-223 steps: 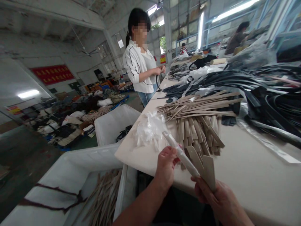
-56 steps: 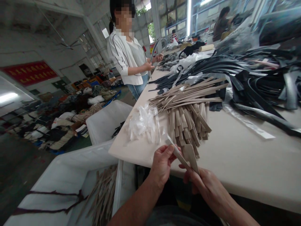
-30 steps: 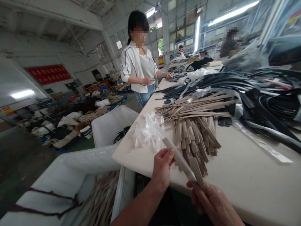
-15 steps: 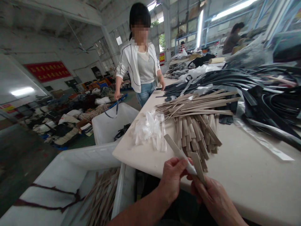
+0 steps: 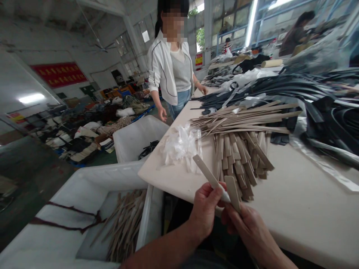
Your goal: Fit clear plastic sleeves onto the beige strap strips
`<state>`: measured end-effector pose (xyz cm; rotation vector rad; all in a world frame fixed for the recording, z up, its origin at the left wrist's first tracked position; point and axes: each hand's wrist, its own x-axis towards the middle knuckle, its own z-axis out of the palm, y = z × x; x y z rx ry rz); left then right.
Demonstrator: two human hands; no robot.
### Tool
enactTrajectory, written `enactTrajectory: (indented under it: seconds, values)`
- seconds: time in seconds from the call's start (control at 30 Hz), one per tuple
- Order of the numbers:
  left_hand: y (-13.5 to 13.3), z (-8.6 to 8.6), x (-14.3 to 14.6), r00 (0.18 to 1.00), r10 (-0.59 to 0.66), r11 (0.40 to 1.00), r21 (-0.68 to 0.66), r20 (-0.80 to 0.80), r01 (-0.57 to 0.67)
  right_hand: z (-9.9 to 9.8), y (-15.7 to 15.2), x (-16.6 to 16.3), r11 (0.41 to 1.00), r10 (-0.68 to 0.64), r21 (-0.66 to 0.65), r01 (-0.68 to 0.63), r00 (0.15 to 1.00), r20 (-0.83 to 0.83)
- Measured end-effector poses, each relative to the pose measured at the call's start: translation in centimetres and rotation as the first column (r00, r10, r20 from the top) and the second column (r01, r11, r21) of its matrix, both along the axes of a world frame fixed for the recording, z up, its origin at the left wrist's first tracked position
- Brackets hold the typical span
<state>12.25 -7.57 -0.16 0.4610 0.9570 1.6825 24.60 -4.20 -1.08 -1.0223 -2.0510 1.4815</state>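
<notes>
My left hand [image 5: 206, 211] pinches a flat beige strap [image 5: 206, 171] whose rounded end points up and left. A white wrapping [image 5: 225, 196] covers part of this strap, between my two hands. Closed round a second beige strap end [image 5: 232, 189] is my right hand [image 5: 246, 224]; whether both ends belong to one strap I cannot tell. Just beyond my hands, a fanned stack of beige straps [image 5: 238, 153] lies on the table, with more beige strips [image 5: 252, 117] lying across its far side.
Crumpled clear plastic [image 5: 182, 145] lies on the pale table [image 5: 308, 209]. Black straps [image 5: 280, 86] pile up behind. On the left, a white bin [image 5: 92, 172] holds beige strips; another white bin [image 5: 137, 134] holds black ones. A co-worker [image 5: 174, 71] stands across the corner.
My view has shifted, moving the scene slightly to the right. The co-worker's hand by the bin no longer holds the dark strip. Both my hands keep their grip, with the strap ends slightly shifted.
</notes>
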Motion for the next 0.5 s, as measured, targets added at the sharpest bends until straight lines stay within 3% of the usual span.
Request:
enactTrajectory:
  seconds: [0.2,0.5]
  values:
    - [-0.1,0.8,-1.8,0.988,0.143,0.987,0.06,0.048,-0.146,-0.7,-0.8,-0.2,0.996,0.032,0.078,-0.038,0.997,0.069]
    - [-2.9,1.3,-0.9,0.996,0.081,0.993,0.079,0.027,-0.082,-1.4,-0.6,-0.6,0.985,-0.004,0.173,-0.022,0.989,0.147]
